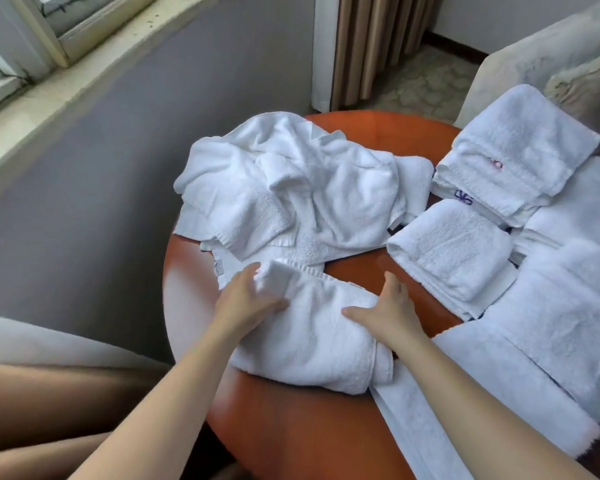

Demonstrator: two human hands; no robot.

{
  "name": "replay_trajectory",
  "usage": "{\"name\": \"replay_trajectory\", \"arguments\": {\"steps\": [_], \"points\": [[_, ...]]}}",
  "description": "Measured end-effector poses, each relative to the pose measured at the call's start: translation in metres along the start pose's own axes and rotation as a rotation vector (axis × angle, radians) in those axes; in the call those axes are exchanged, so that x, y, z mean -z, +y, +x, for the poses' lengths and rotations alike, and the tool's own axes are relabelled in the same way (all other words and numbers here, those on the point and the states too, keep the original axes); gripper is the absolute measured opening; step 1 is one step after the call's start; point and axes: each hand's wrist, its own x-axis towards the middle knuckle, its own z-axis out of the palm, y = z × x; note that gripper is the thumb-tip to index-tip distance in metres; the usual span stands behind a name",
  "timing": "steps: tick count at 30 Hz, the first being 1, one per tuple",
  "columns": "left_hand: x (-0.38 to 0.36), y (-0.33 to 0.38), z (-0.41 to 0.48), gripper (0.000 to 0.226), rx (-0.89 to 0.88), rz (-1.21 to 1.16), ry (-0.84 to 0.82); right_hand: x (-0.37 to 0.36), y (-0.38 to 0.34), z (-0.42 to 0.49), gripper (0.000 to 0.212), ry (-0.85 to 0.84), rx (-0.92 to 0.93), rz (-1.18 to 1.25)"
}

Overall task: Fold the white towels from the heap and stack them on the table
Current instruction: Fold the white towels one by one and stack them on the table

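lying half-folded on the table, the white towel looks thick, rumpled.

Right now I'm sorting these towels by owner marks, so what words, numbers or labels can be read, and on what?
"46", uncertain, in blue stitching on a lower towel's edge in the far folded stack.
Red stitched mark on that stack's top towel: too blurred to read.
Small tag on a towel in the heap: too small to read.
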Motion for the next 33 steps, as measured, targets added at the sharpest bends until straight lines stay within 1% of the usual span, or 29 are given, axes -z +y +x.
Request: {"name": "replay_trajectory", "arguments": {"steps": [1, 2, 3, 5, 6, 7, 8, 10, 11, 12, 13, 15, 17, 18, 19, 20, 21, 22, 23, 24, 25, 26, 28, 31, 33], "points": [[-0.002, 0.0, -0.002, 0.096, -0.009, 0.092, 0.091, 0.001, -0.005, 0.001, 0.106, 0.031, 0.092, -0.122], [-0.005, -0.003, -0.008, 0.094, -0.033, 0.115, 0.193, 0.003, -0.011, 0.002, 0.101, 0.022, 0.17, -0.209], [-0.008, -0.008, -0.017, 0.086, -0.068, 0.088, 0.295, 0.001, -0.015, 0.007, 0.096, -0.009, 0.22, -0.262], [-0.017, -0.015, -0.042, 0.061, -0.128, -0.002, 0.486, -0.004, -0.021, 0.013, 0.09, -0.072, 0.252, -0.324], [-0.023, -0.021, -0.055, 0.05, -0.096, -0.059, 0.545, -0.008, -0.023, 0.016, 0.088, -0.102, 0.245, -0.338], [-0.025, -0.022, -0.068, 0.044, -0.011, -0.133, 0.566, -0.011, -0.024, 0.019, 0.086, -0.126, 0.235, -0.338], [-0.028, -0.024, -0.076, 0.044, 0.134, -0.226, 0.542, -0.013, -0.024, 0.021, 0.084, -0.152, 0.215, -0.327], [-0.036, -0.032, -0.084, 0.05, 0.439, -0.452, 0.431, -0.018, -0.023, 0.023, 0.081, -0.183, 0.189, -0.323], [-0.04, -0.038, -0.084, 0.053, 0.517, -0.592, 0.361, -0.019, -0.022, 0.024, 0.082, -0.192, 0.176, -0.336], [-0.043, -0.041, -0.084, 0.054, 0.545, -0.705, 0.299, -0.019, -0.022, 0.024, 0.085, -0.197, 0.162, -0.344], [-0.045, -0.042, -0.084, 0.055, 0.537, -0.765, 0.26, -0.017, -0.023, 0.023, 0.089, -0.193, 0.153, -0.35], [-0.049, -0.039, -0.083, 0.055, 0.479, -0.794, 0.22, -0.015, -0.027, 0.024, 0.093, -0.188, 0.117, -0.365], [-0.052, -0.028, -0.08, 0.056, 0.385, -0.812, 0.223, -0.014, -0.028, 0.027, 0.089, -0.223, 0.069, -0.339], [-0.052, -0.022, -0.079, 0.058, 0.332, -0.826, 0.229, -0.014, -0.027, 0.027, 0.087, -0.27, 0.033, -0.276], [-0.051, -0.017, -0.077, 0.058, 0.28, -0.842, 0.236, -0.014, -0.025, 0.025, 0.086, -0.328, -0.004, -0.163], [-0.05, -0.013, -0.074, 0.057, 0.233, -0.846, 0.24, -0.015, -0.021, 0.023, 0.086, -0.391, -0.055, -0.024], [-0.051, -0.012, -0.07, 0.055, 0.186, -0.838, 0.236, -0.016, -0.017, 0.018, 0.082, -0.449, -0.108, 0.113], [-0.05, -0.011, -0.066, 0.054, 0.144, -0.815, 0.224, -0.017, -0.014, 0.012, 0.071, -0.498, -0.159, 0.229], [-0.049, -0.01, -0.061, 0.055, 0.103, -0.779, 0.209, -0.017, -0.011, 0.004, 0.055, -0.54, -0.201, 0.334], [-0.048, -0.008, -0.057, 0.058, 0.06, -0.742, 0.193, -0.018, -0.008, -0.001, 0.041, -0.563, -0.242, 0.45], [-0.047, -0.005, -0.054, 0.062, 0.01, -0.705, 0.18, -0.018, -0.004, -0.007, 0.031, -0.574, -0.271, 0.578], [-0.046, 0.001, -0.05, 0.064, -0.055, -0.668, 0.167, -0.02, 0.0, -0.011, 0.027, -0.564, -0.295, 0.713], [-0.043, 0.016, -0.041, 0.063, -0.211, -0.577, 0.128, -0.023, 0.007, -0.021, 0.025, -0.508, -0.329, 1.001], [-0.037, 0.053, -0.025, 0.055, -0.423, -0.407, -0.017, -0.029, 0.013, -0.032, 0.026, -0.367, -0.379, 1.414], [-0.04, 0.076, -0.014, 0.058, -0.55, -0.236, -0.083, -0.035, 0.016, -0.034, 0.027, -0.267, -0.405, 1.566]]}}
